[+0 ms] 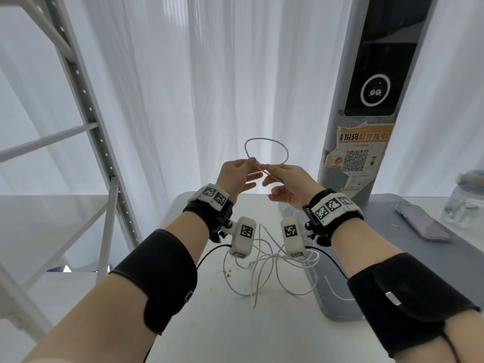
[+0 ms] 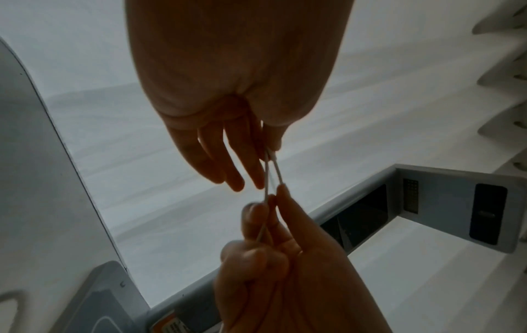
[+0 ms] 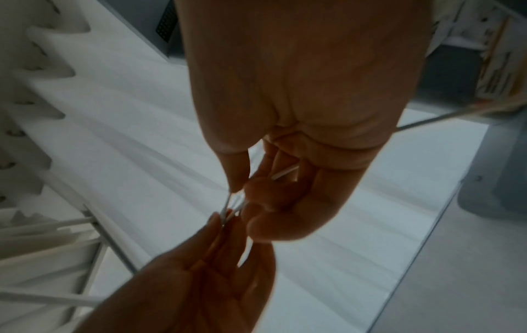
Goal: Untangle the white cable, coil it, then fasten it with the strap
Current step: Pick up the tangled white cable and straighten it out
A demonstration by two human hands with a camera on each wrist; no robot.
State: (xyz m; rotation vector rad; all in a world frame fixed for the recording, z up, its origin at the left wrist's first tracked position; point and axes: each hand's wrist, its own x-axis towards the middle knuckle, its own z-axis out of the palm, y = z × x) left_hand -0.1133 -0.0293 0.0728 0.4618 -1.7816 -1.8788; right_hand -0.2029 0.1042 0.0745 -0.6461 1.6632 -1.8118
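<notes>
Hands (image 1: 237, 175) (image 1: 290, 183) pinch cable (image 1: 265, 146) loop aloft

A white, smooth-topped table (image 1: 225, 323) with rounded far corners carried the things, its surface speckled with a few small brown crumbs (image 1: 227, 272) near the middle. A thin white cable (image 1: 264, 268) lay on it in loose, crossing loops, with one strand reaching toward the near edge. Along the table's right side sat a flat grey plastic base (image 1: 408, 226), from which a tall grey column rose. On that base rested a slim phone with a pale lilac back (image 1: 423, 226), and just beyond it stood a clear glass jar (image 1: 465, 203).
</notes>
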